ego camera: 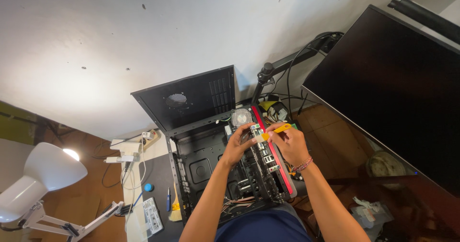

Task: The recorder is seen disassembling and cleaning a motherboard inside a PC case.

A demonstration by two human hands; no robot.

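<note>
From the head view, our left hand (238, 148) braces the motherboard (261, 168) upright in the open case (201, 160) — steadying it. Our right hand (290, 144) pinches a yellow brush (273, 131), grip closed, bristles against the board's top edge.

White desk lamp (45, 175), dark monitor (397, 93)
</note>
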